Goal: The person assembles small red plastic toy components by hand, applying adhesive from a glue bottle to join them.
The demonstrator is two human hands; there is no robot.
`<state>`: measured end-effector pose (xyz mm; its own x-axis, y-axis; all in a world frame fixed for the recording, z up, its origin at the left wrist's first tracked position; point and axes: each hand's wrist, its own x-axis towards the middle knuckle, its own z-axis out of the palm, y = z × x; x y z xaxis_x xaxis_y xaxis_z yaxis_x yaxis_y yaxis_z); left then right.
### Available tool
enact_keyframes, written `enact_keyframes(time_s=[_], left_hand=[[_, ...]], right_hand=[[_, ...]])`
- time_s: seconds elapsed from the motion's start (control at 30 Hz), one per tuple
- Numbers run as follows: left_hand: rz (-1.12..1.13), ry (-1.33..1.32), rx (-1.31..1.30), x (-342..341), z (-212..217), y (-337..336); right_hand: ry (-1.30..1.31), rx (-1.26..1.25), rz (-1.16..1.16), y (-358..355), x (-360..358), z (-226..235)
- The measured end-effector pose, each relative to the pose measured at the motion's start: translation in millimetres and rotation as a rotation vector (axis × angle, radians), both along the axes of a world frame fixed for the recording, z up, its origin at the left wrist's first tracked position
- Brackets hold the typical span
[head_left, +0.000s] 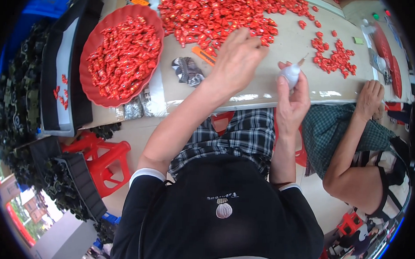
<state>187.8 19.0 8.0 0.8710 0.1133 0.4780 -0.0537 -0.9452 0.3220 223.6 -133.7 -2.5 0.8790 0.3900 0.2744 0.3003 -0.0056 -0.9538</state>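
In my right hand (293,100) is a small white squeeze bottle (290,75) with a thin needle-like tip pointing up and to the right. The thumb and fingers wrap round its body. My left hand (239,60) is over the near edge of a big heap of small glossy red plastic parts (206,20). Its fingers are curled together, and what they hold, if anything, is hidden. Left of that hand lie an orange strip-shaped tool (203,56), partly under red parts, and a crumpled black-and-white patterned bundle (187,71).
A red scalloped bowl (87,75) full of red parts stands at the left, beside a black tray (75,111) holding a few. A smaller red cluster (335,58) lies at the right. A co-worker's hand (370,99) rests at the table edge there. Red stools (107,160) stand below.
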Motion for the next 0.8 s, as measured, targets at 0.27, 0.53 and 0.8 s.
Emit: enact_keyframes(time_s=[0.27,0.53,0.8], left_hand=[[-0.010,-0.123,-0.899,-40,23,-17],[-0.169,-0.305,-2.160,-117,4,-41],[-0.170,-0.317,-2.158,-148,-16,-28]], right_hand=[[-0.005,0.057,0.020,-12,-9,9],[0.023,0.097,0.205,31,-56,3],[-0.128,0.009,0.320,47,-70,2]])
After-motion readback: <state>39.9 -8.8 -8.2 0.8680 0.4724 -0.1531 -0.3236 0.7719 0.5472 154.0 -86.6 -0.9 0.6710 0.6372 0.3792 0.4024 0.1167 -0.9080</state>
